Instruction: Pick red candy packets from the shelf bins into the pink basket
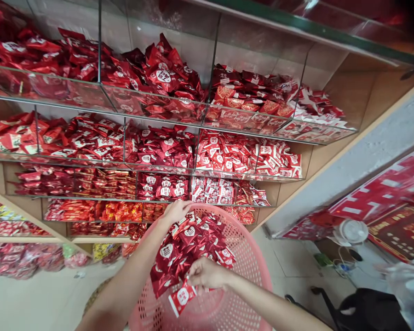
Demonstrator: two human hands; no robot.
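My left hand is closed over the far rim of a pink perforated plastic basket. Inside the basket, dark red candy packets with white round labels lie heaped toward the far left side. Over the near part of this heap, my right hand pinches one brighter red candy packet with white ends by its corner. A few similar red-and-white packets rest at the right of the heap. The thumb of my left hand is not clearly visible.
Beyond the basket rises a wooden shelf unit with glass dividers, its compartments filled with red packets. Bagged goods lie beneath it at left. A black object and red printed boxes are at right. Pale floor tiles show beside the basket.
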